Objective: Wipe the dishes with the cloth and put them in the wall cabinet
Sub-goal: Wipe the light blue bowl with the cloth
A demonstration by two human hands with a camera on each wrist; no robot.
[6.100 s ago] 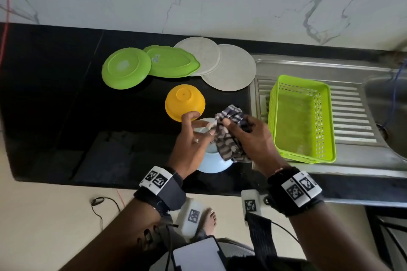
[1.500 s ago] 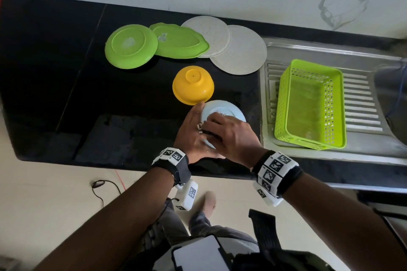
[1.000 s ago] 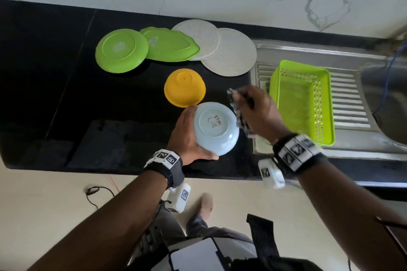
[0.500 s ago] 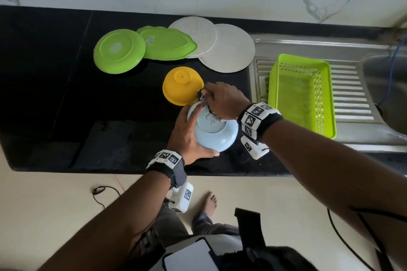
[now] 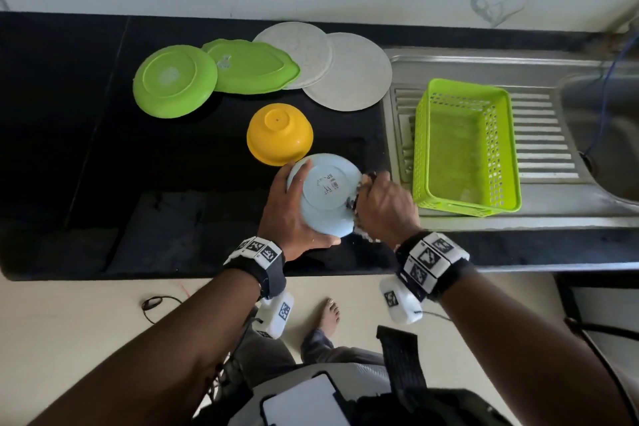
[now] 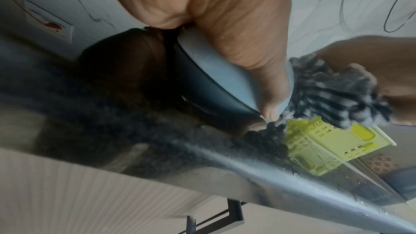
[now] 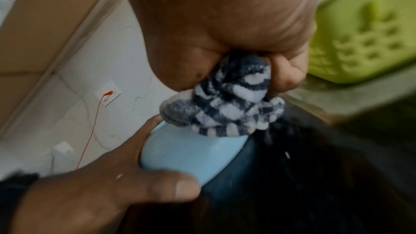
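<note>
A pale blue bowl point(image 5: 325, 194) is held bottom-up just above the black counter's front edge. My left hand point(image 5: 288, 214) grips its left side, thumb along the lower rim point(image 7: 178, 188). My right hand point(image 5: 383, 204) clutches a bunched black-and-white checked cloth point(image 7: 227, 109) and presses it against the bowl's right side point(image 6: 227, 84). An upturned yellow bowl point(image 5: 279, 138) sits just behind the blue one. Farther back lie two green plates point(image 5: 174, 81) point(image 5: 252, 67) and two speckled white plates point(image 5: 304, 48) point(image 5: 352, 71), overlapping in a row.
A green perforated basket point(image 5: 463, 145) stands on the steel drainboard point(image 5: 546, 135) to the right, with the sink basin point(image 5: 608, 135) beyond. A marble-patterned wall rises behind the counter. A bare foot point(image 5: 328, 315) and a cable on the floor show below the counter edge.
My right hand with the cloth has moved from the bowl's upper left rim round to its right side. The left hand keeps the same hold on the bowl.
</note>
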